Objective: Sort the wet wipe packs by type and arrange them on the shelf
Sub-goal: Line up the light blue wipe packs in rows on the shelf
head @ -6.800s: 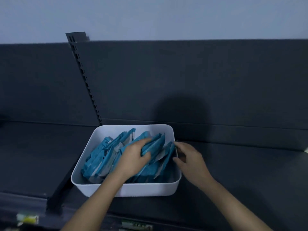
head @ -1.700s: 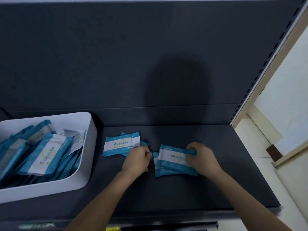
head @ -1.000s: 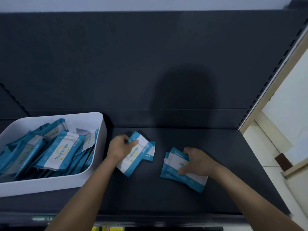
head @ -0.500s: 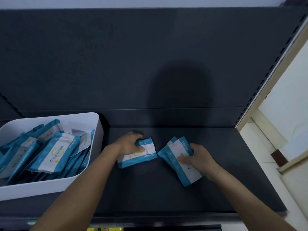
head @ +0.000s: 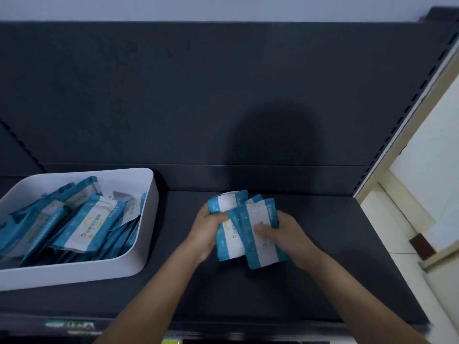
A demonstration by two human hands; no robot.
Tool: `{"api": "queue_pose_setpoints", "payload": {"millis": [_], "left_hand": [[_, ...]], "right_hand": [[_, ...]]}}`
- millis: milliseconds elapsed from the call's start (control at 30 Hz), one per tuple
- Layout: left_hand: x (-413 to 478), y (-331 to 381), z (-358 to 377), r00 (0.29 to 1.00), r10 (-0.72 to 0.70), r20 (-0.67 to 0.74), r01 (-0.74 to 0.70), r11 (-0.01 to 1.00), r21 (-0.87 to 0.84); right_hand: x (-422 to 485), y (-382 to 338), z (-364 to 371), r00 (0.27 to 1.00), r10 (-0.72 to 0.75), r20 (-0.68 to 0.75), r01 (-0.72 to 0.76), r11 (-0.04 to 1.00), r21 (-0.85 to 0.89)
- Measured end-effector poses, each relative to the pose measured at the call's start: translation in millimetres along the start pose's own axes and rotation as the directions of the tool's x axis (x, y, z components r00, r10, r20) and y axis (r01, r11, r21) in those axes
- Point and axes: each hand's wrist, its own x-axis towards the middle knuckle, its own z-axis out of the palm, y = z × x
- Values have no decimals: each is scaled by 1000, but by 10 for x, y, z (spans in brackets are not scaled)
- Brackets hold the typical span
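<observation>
Several blue-and-white wet wipe packs [head: 248, 229] are gathered in a bunch above the dark shelf [head: 310, 281], held between both hands. My left hand [head: 207, 229] grips the bunch from its left side, with one pack [head: 227, 202] sticking up behind its fingers. My right hand [head: 285, 232] grips the right side, thumb pressed on the front pack [head: 260, 242]. A white bin [head: 149, 219] at the left holds many more of the same packs [head: 87, 224], lying loose and tilted.
The shelf's dark back panel [head: 223, 95] rises behind. A perforated upright [head: 407, 108] bounds the shelf at the right, with pale floor [head: 397, 219] beyond it. Price-label strips [head: 69, 326] run along the front edge.
The two separate groups of packs have been brought together into one bunch. My left hand moved right with its packs to meet my right hand, and the packs are turned upright.
</observation>
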Motion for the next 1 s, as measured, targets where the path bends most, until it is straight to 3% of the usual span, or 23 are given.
{"api": "queue_pose_setpoints", "payload": {"millis": [133, 267, 333, 433, 533, 600, 667, 800, 867, 933, 1000], "left_hand": [[-48, -91, 46, 993, -81, 84, 110, 888, -446], [-33, -154, 10, 988, -97, 123, 144, 872, -468], [-29, -131, -40, 986, -89, 138, 141, 890, -433], [-25, -137, -152, 1000, -15, 11, 17, 970, -243], [-68, -159, -265, 992, 126, -11, -125, 991, 56], [-116, -177, -306, 988, 141, 62, -153, 928, 339], [-157, -197, -300, 988, 120, 96, -153, 842, 518], [-160, -257, -199, 985, 101, 143, -164, 815, 556], [-156, -268, -123, 983, 123, 140, -179, 834, 522], [-136, -289, -43, 979, 149, 137, -196, 862, 467], [-114, -306, 62, 976, 162, 145, -208, 893, 400]], "right_hand": [[10, -19, 47, 997, -34, 70, 48, 978, -205], [35, -44, 96, 994, -110, -15, 100, 944, -316], [47, -79, 78, 988, -156, 6, 147, 917, -371], [100, -133, 24, 958, -261, 118, 279, 761, -586], [140, -200, 5, 925, -327, 193, 340, 490, -803], [170, -184, 20, 907, -341, 249, 362, 323, -875], [178, -130, 46, 901, -344, 263, 360, 256, -897], [166, -17, 34, 918, -374, 135, 267, 327, -906], [150, 30, -16, 933, -356, 48, 231, 492, -839], [124, 90, -64, 950, -312, -24, 221, 723, -654], [80, 119, -89, 967, -243, -79, 184, 877, -443]]}}
